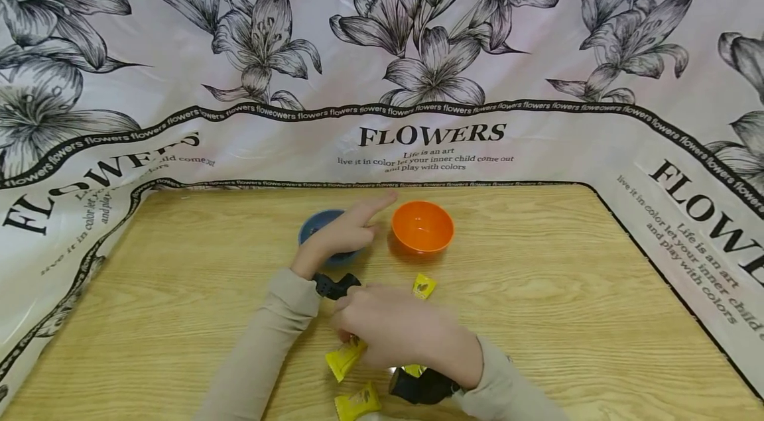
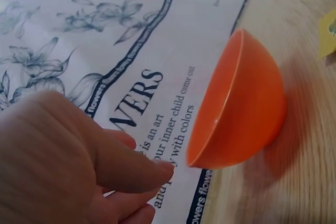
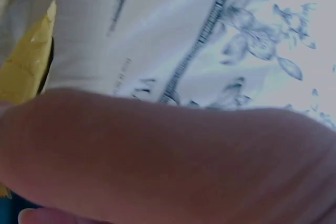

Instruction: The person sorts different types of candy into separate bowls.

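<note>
My left hand [image 1: 343, 235] hovers over the blue bowl [image 1: 308, 225], hiding much of it. Its index finger points toward the orange bowl [image 1: 422, 229], and nothing shows in its grasp. In the left wrist view the fingers stay just apart from the orange bowl's rim [image 2: 218, 124]. Nearer the body, my right hand [image 1: 400, 325] pinches a yellow-wrapped candy [image 1: 345, 360] at its fingertips. That yellow wrapper [image 3: 26, 64] shows beside the finger in the right wrist view, with the fingertips mostly cut off.
Another yellow-wrapped candy [image 1: 424, 286] lies in front of the orange bowl. One more candy [image 1: 358, 402] is at the near edge, and another [image 1: 413, 369] is partly under the right hand. Flower-printed sheeting [image 1: 274, 149] borders the wooden table [image 1: 567, 288] at the back and sides.
</note>
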Available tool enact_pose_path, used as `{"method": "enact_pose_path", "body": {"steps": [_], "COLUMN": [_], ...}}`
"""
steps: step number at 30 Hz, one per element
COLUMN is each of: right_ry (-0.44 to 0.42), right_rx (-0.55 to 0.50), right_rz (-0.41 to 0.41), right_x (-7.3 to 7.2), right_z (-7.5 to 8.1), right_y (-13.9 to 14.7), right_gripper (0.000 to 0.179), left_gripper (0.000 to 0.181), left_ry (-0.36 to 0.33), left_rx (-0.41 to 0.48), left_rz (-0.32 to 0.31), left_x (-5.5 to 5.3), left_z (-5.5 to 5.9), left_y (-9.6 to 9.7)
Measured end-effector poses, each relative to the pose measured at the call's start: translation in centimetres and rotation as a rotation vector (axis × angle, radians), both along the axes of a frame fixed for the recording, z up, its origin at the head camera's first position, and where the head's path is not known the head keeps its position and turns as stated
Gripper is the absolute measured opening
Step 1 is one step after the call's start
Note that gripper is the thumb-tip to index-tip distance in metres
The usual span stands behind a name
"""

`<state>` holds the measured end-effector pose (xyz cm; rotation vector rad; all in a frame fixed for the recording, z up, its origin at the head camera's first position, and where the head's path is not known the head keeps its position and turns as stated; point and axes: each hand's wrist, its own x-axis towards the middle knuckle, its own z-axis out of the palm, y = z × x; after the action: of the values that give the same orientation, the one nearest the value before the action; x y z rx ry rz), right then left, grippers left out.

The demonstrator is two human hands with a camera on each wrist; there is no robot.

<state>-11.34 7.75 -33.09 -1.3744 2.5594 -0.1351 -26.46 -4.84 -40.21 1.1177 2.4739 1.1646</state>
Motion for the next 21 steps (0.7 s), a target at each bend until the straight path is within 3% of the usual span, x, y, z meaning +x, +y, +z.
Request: {"method": "enact_pose_path", "body": {"steps": [3,10,14,17,21], "right_ry": [0.002,0.080,0.066,0.039,0.017], "right_rx": [-0.042,-0.200,-0.302,-0.383,-0.463], "right_rz": [-0.012,-0.009,-0.050,-0.073,-0.107], "right_x": [0.0,-0.9,-2.1,-3.4,-5.7], "right_z": [0.9,2.0,2.2,2.1,1.3], "right_y": [0.9,3.0,4.6,6.0,7.8], "right_gripper": [0.025,0.024,0.023,0.023,0.022], "left_gripper": [0.068,0.107,0.090,0.077,0.080], "left_ry": [-0.007,0.033,0.058,0.114,0.145], "left_rx": [-0.053,-0.122,-0.154,-0.215,-0.270], "left_rz": [0.037,0.162,0.191,0.153,0.130], "left_x": [0.1,0.5,0.9,0.9,1.2], "left_z": [-0.3,-1.2,-1.9,-2.4,-2.6], "left_y": [0.8,2.8,3.4,3.8,4.3]}}
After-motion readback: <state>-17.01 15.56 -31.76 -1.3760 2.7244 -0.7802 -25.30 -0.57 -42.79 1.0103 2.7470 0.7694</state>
